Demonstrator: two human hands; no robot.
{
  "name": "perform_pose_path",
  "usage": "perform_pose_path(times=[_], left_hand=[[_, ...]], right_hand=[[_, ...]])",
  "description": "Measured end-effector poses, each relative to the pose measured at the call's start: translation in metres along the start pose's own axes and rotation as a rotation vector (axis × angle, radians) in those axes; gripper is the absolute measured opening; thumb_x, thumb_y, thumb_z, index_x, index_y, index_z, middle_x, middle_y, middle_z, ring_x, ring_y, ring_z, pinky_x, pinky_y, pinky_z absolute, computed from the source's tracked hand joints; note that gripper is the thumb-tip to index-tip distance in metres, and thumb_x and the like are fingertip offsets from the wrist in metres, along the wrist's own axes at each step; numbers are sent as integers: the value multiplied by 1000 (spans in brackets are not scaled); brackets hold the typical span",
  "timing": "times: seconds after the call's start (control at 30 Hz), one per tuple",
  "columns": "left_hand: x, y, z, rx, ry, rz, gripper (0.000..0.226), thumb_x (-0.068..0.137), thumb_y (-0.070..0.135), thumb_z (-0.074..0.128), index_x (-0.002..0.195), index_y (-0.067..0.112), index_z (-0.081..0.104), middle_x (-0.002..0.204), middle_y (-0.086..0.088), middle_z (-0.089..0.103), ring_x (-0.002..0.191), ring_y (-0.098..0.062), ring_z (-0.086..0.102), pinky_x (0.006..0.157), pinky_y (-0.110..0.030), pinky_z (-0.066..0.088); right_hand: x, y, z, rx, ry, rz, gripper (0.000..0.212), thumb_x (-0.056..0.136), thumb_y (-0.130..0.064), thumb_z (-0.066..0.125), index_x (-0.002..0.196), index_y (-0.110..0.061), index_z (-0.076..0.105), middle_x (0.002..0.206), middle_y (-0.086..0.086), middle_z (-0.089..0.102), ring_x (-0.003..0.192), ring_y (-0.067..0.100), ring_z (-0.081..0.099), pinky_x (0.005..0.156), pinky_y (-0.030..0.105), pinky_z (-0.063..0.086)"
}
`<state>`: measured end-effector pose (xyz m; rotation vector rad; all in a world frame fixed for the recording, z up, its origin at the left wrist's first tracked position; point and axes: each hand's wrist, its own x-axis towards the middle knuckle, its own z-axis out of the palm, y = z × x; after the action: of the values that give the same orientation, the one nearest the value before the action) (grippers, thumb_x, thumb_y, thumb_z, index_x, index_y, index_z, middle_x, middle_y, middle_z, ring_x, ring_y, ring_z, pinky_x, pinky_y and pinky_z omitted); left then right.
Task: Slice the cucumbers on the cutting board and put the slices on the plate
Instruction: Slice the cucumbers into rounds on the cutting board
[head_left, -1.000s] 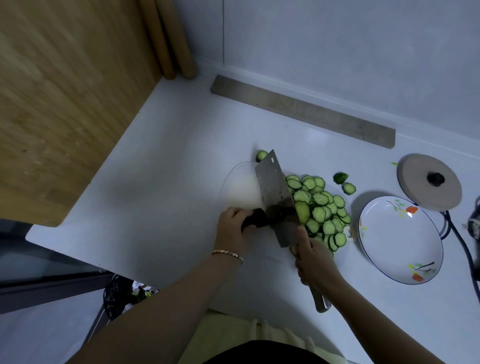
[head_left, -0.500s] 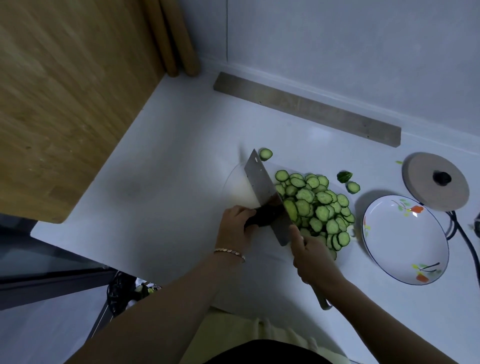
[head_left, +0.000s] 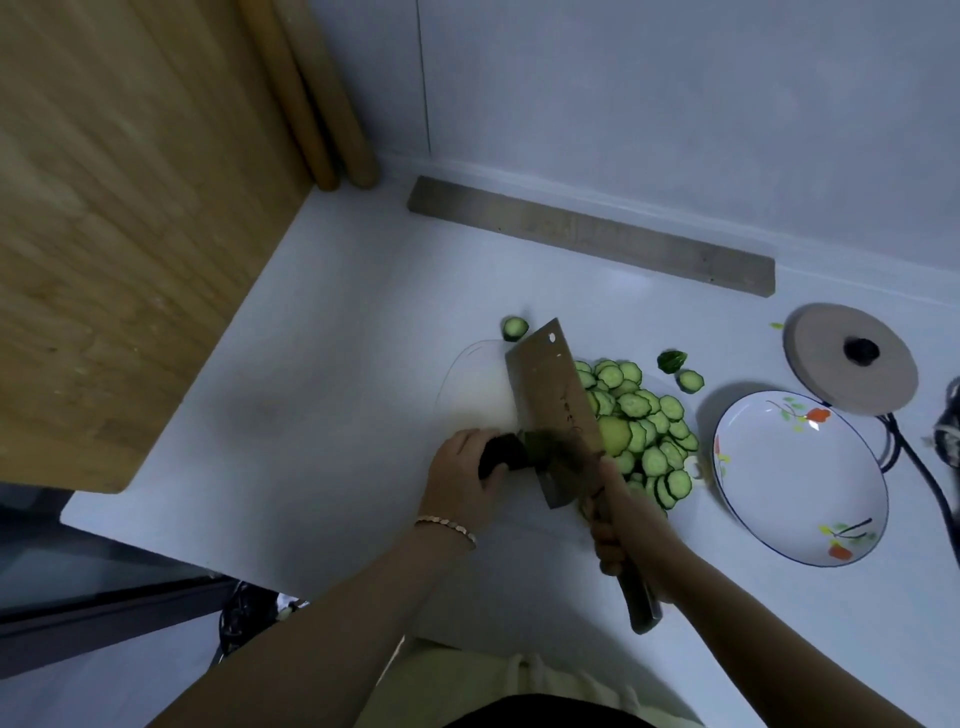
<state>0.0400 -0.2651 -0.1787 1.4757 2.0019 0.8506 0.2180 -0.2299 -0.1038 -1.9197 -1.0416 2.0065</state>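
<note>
My left hand (head_left: 460, 475) curls round the dark cucumber stub (head_left: 503, 458) on the white cutting board (head_left: 475, 382). My right hand (head_left: 626, 519) clenches the cleaver (head_left: 551, 397) by its handle. Cut slices (head_left: 647, 426) heap at the blade's 3 o'clock, and the floral plate (head_left: 800, 483) lies beyond them, also at 3 o'clock.

Left hand (head_left: 464, 475) and right hand (head_left: 631, 522) both grip, fingers curled.

One wide-angle view, worn on the head, looks forward and steeply down at the white counter (head_left: 322, 364), close over the forearms, cutting board (head_left: 472, 384) mid-frame; dim light, edges seemingly bowed.
</note>
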Motion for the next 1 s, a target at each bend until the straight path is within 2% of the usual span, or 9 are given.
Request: perform_pose_path(times=[0.13,0.27,0.4,0.5,0.63,0.73,0.83,0.9,1.0], left_hand=[[12,27,-13,79,187,370,36,84,22,51,114,5,60,122,-16,58,117,-26,47,103,-44,38],[38,77,-18,282,-18,888,39,90,24,42,124,14,58,135,-6,53,129,-20,40,110,-38,26],[55,98,-2,465,-171,1009,44,91,32,35,124,15,60,132,1,56,126,-18,49,109,-40,23],[65,115,-2,497,-246,959,43,92,37,34,115,20,67,118,5,65,115,-17,57,106,-38,24],[84,152,-15,591,-609,646,44,101,40,28,94,15,64,99,-1,66,98,-20,58,97,-31,34],[105,157,-30,461,-718,385,39,96,44,39,116,18,61,120,-1,61,109,-20,56,95,-33,44],[115,149,-41,493,-970,314,63,89,57,45,145,32,28,153,6,23,141,-15,19,116,-35,20],[114,143,-41,613,-1082,339,76,88,63,38,149,34,3,156,8,-4,144,-13,-8,118,-38,2],[110,130,-27,657,-1103,316,73,89,67,27,144,41,-13,153,8,-22,140,-14,-22,116,-43,-7]], right_hand=[[-10,-13,-24,-66,44,-62,52,96,-49,37,56,-17,29,46,0,22,36,12,19,42,17,19],[-8,-25,-46,-212,51,-109,54,94,-53,39,55,-17,31,38,-4,26,32,13,22,41,17,22],[-9,-26,-53,-356,101,-178,49,94,-52,40,63,-14,39,43,-1,33,33,14,31,40,20,28],[-12,-27,-58,-411,117,-218,50,95,-49,40,61,-13,38,47,2,35,37,15,34,40,20,30],[-14,-27,-71,-676,168,-318,51,94,-51,40,61,-11,41,56,3,42,52,15,43,53,26,36],[-18,-23,-85,-835,231,-392,52,93,-53,42,61,-11,40,59,4,47,62,21,50,60,31,39],[-24,-25,-96,-1117,330,-498,48,90,-59,39,79,-15,56,73,5,63,80,25,61,67,34,43],[-25,-30,-102,-1330,381,-569,46,91,-61,36,92,-20,58,85,1,68,88,22,63,65,30,40],[-22,-32,-108,-1475,431,-818,53,92,-62,30,81,-19,59,70,0,67,69,18,67,53,28,41]])
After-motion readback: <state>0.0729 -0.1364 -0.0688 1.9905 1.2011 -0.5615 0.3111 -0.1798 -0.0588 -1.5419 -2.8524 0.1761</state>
